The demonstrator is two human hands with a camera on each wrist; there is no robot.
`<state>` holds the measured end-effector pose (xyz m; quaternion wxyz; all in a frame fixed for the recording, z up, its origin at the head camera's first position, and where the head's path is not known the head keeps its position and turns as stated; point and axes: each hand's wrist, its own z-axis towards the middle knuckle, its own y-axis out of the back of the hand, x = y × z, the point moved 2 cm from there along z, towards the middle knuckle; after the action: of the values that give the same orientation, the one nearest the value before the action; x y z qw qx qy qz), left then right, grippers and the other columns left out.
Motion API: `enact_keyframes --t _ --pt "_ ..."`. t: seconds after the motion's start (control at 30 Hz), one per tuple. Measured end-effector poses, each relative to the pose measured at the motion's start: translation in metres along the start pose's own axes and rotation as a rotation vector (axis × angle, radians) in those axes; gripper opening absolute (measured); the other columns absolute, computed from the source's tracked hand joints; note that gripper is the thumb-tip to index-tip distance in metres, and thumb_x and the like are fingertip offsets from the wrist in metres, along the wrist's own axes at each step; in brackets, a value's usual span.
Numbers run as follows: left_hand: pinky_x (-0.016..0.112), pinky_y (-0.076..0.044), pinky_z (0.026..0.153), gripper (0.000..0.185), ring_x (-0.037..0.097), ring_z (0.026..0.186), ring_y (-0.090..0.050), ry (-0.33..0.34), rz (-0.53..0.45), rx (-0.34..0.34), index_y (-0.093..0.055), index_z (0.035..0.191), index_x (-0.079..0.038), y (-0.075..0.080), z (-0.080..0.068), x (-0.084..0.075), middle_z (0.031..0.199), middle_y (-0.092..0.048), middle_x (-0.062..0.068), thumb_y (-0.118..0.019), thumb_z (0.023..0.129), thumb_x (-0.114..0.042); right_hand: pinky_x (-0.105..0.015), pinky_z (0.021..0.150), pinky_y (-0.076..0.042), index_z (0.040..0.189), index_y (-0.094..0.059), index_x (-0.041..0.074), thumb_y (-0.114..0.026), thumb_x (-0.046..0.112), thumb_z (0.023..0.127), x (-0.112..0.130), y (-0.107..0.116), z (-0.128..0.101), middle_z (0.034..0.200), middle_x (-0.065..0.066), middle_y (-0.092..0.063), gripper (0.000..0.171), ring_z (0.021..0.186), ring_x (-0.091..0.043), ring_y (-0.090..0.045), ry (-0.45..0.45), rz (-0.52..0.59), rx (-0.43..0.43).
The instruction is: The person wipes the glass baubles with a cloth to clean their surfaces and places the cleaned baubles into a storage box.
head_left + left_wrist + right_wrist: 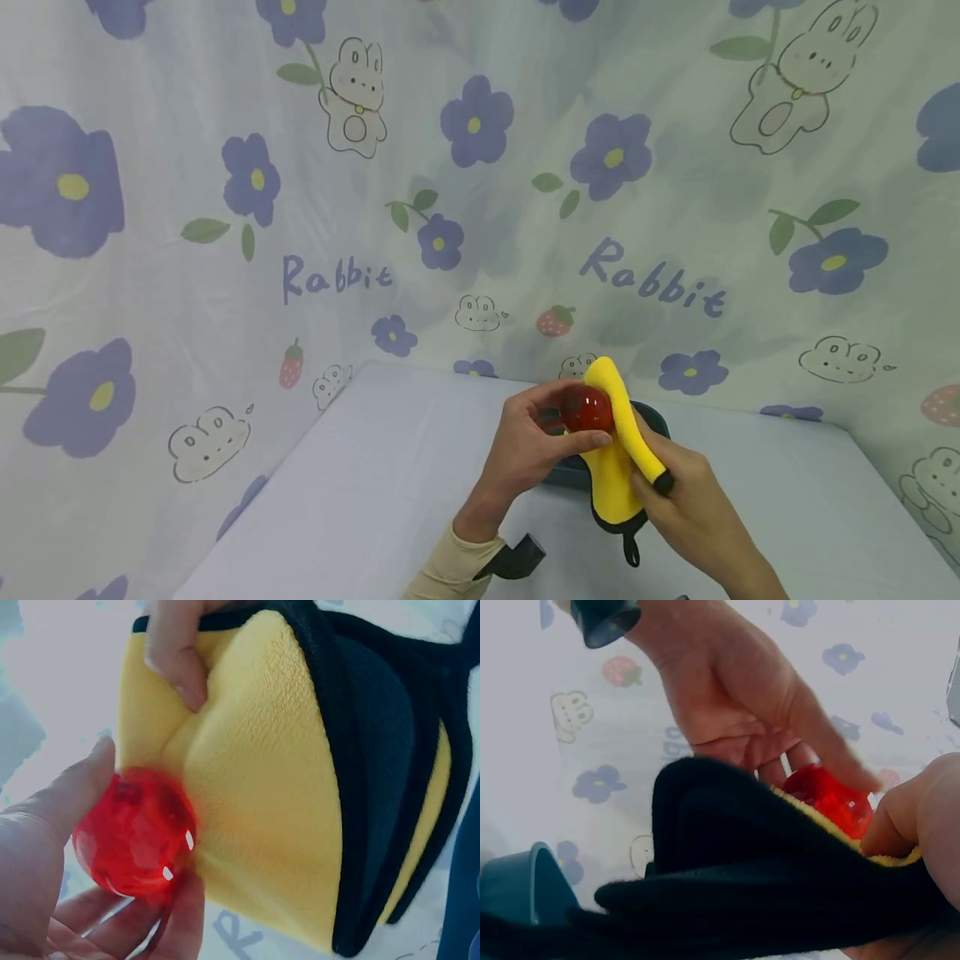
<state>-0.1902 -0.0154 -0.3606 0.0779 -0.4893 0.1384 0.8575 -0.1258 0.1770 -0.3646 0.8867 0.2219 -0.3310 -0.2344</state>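
Observation:
Between the thumb and fingers of my left hand (528, 442) is a clear red ball (587, 408), glossy and see-through in the left wrist view. My right hand (690, 504) grips a folded cloth (617, 487), yellow and fluffy on one face, with black edging and a hanging loop. The cloth's yellow face lies against the ball's right side. In the right wrist view, the dark back of the cloth (727, 892) fills the foreground and partly hides the ball (829, 799). My right thumb and finger (922, 817) pinch its edge.
Behind and below the hands, a dark teal container (566, 477) stands on the white-covered table (360, 483), partly hidden by them. A curtain (525, 208) with flowers and rabbits hangs behind the table. A black wrist device (517, 558) sits on the left sleeve.

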Motion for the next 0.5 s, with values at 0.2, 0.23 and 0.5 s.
enact_keyframes --t 0.2,0.23,0.5 --pt "0.028 -0.059 0.098 0.055 0.011 0.111 -0.07 0.035 0.051 -0.005 -0.069 0.131 -0.02 0.0002 0.0005 0.0027 0.125 -0.074 0.001 -0.086 0.084 -0.043 -0.028 0.078 -0.065 0.152 -0.05 0.003 -0.071 -0.023 0.076 0.0041 0.0021 0.0003 0.134 -0.016 -0.07 0.083 0.096 -0.015 -0.073 0.02 -0.047 -0.007" --pt "0.028 -0.059 0.097 0.054 0.01 0.109 -0.071 0.045 0.057 -0.002 -0.069 0.13 -0.021 0.0 0.0003 0.0033 0.124 -0.074 0.0 -0.086 0.084 -0.043 -0.027 0.08 -0.064 0.153 -0.049 0.004 -0.071 -0.024 0.075 0.0048 0.0024 0.0004 0.137 -0.016 -0.069 0.085 0.097 -0.018 -0.074 0.024 -0.053 -0.007" --pt "0.026 -0.062 0.084 0.051 0.006 0.094 -0.07 0.083 0.105 0.071 -0.071 0.131 -0.027 -0.0018 -0.0011 0.0048 0.119 -0.075 -0.005 -0.087 0.083 -0.036 -0.002 0.101 -0.041 0.157 -0.044 0.013 -0.077 -0.027 0.07 0.0079 0.0046 0.0003 0.153 -0.014 -0.057 0.101 0.13 -0.002 -0.06 0.072 -0.055 -0.019"
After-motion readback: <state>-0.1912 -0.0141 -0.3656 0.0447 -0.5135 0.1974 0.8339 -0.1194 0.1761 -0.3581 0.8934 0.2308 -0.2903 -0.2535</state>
